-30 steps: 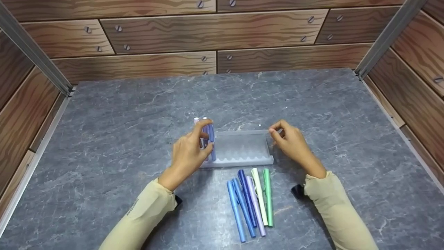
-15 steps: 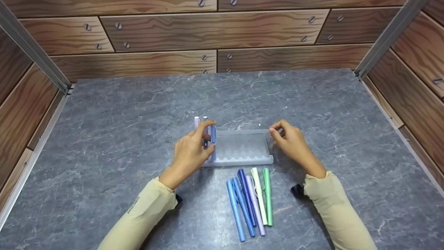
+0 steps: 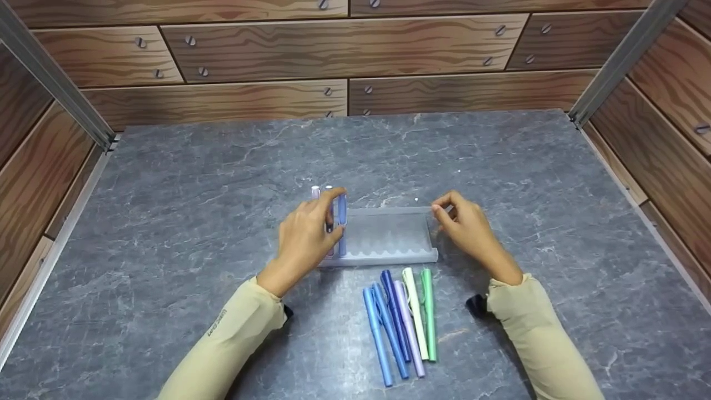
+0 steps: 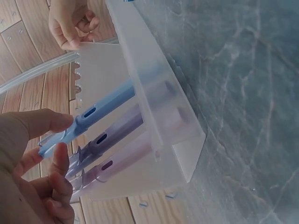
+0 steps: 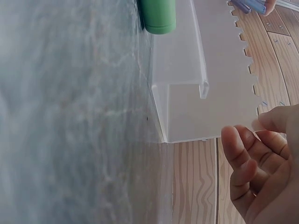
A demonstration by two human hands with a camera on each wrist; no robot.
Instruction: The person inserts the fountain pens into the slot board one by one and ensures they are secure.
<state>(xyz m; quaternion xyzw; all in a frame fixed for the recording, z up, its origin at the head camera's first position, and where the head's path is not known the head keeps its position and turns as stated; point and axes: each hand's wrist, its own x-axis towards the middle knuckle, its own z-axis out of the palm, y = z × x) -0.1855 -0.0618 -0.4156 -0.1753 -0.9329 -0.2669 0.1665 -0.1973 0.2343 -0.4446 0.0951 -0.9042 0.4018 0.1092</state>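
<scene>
A frosted clear plastic pen stand (image 3: 391, 230) with a notched edge sits mid-table. My left hand (image 3: 303, 236) pinches a blue pen (image 4: 107, 102) between thumb and fingers at its upper end. That pen leans in the stand, its lower end behind the front lip. Beside it a dark purple pen (image 4: 121, 130) and a pale pink pen (image 4: 133, 151) lean in the stand's left end, partly hidden by the left hand in the head view. My right hand (image 3: 466, 233) pinches the stand's upper right corner, thumb against curled fingers.
In front of the stand several capped pens lie on the grey marbled table (image 3: 222, 166): two blue pens, a dark blue pen (image 3: 395, 316), a lilac pen (image 3: 409, 330), a cream pen (image 3: 416, 314) and a green pen (image 3: 429, 316). Wood-patterned walls (image 3: 344, 50) enclose the table.
The blue pen in my left hand has shifted slightly right and stands straighter in the stand. My right hand keeps its place at the corner, and the loose pens lie as before.
</scene>
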